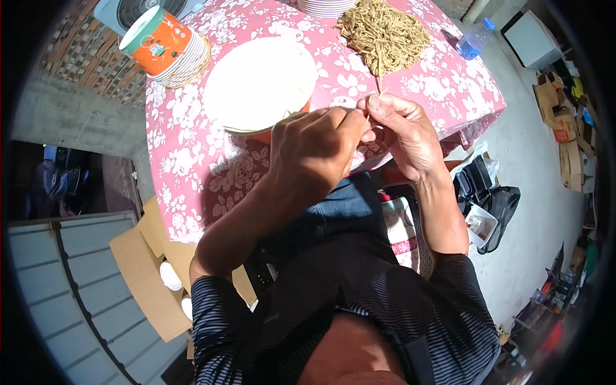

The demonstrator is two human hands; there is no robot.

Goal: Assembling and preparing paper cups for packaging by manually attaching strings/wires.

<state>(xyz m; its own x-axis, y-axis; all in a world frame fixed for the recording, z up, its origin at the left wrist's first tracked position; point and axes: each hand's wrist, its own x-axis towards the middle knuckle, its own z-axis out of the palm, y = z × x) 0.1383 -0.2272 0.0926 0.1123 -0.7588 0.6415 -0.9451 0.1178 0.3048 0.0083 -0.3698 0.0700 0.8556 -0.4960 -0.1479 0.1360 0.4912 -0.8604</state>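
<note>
A tan cord (380,82) runs down from a heaped pile of the same cord (384,37) on the table. Between thumb and forefinger, my right hand (410,131) pinches it. My left hand (317,144) is closed close beside the right, its back toward me; a short bit of the strand shows at its fingertips, though most of its grip is hidden. Just beyond my left hand is a wide round white thing (260,80), glaring in the sun, with orange showing under its near edge.
Nested orange and green paper buckets (163,48) stand far left on the flowered pink tablecloth (186,147). Another pale stack (326,6) is at the far edge. A water bottle (475,40) stands at the far right. An open cardboard box (144,269) sits left of me; black bags (497,212) lie right.
</note>
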